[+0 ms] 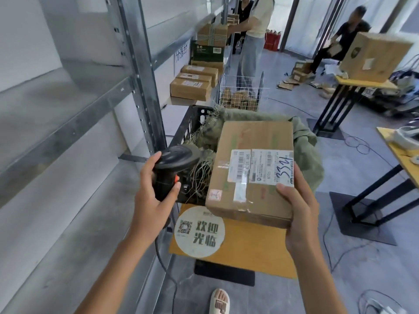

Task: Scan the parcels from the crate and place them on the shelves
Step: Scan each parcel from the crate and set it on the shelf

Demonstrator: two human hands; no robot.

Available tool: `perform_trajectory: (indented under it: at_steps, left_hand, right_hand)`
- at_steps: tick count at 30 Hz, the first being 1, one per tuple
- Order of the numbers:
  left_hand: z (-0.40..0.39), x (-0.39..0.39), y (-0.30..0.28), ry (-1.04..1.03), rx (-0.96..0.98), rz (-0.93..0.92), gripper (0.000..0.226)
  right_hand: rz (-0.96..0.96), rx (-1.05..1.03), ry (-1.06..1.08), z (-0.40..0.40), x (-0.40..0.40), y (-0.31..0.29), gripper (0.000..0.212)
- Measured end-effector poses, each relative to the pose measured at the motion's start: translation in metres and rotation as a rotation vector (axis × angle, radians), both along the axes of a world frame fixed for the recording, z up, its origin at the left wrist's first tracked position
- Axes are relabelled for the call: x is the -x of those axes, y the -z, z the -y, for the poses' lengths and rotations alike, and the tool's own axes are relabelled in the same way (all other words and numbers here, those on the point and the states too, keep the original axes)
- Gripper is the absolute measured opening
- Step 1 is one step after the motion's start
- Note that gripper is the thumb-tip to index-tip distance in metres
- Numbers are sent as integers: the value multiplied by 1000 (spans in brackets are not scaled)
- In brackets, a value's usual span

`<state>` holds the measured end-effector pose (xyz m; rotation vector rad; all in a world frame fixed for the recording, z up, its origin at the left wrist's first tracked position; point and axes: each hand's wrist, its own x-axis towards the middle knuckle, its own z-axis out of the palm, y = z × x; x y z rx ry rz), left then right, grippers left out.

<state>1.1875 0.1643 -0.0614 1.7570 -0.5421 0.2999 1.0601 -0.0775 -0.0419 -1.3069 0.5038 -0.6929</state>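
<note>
My right hand (299, 214) grips a brown cardboard parcel (251, 173) by its near right corner, thumb on top beside the white shipping label (260, 166). The parcel hangs above a black plastic crate (192, 128) lined with a frayed green sack (306, 150). My left hand (154, 191) grips a black handheld barcode scanner (174, 164) just left of the parcel, its head turned toward the box. The grey metal shelves (68, 123) run along my left side.
Several brown parcels (192, 85) sit on a far shelf level, with a wire basket (240, 94) of small boxes behind the crate. A yellow table (249, 245) holds the crate. Black-legged tables (362, 82) stand right. Two people work in the background. Cables cross the floor.
</note>
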Motion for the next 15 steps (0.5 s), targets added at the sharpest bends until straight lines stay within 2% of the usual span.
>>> perform_trajectory:
  at_steps: [8, 13, 15]
  left_hand:
    - [76, -82, -8, -32, 40, -64, 82]
    - [113, -110, 3, -12, 42, -153, 82]
    - [127, -124, 3, -26, -31, -162, 79]
  right_hand:
    - [-11, 107, 114, 99, -92, -25, 65]
    - [-63, 144, 161, 111, -133, -1, 70]
    - [-106, 177, 164, 113, -145, 10, 72]
